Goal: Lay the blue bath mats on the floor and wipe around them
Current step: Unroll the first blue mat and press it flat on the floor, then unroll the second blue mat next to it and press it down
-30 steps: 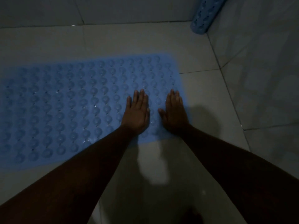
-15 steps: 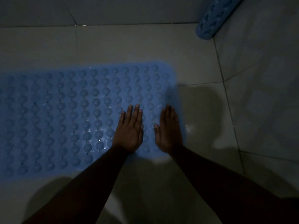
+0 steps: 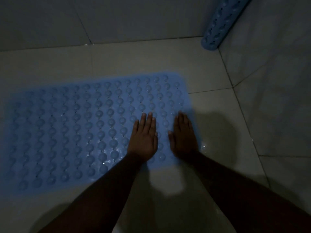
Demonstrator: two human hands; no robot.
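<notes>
Blue bath mat (image 3: 80, 132) lies flat on the floor (image 3: 151, 56); left hand (image 3: 143, 142) and right hand (image 3: 184, 138), fingers straight, press its right end. Pushing firmly outward should seat it. Rolled mat (image 3: 223, 22) leans beyond its far corner.

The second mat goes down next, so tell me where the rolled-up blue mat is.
In the head view, the rolled blue mat leans in the far right corner where the walls meet the floor, apart from the flat blue mat.

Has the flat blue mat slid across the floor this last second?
No. The blue bath mat still meets the floor grout line just below its far right corner; only the view shifted.
</notes>
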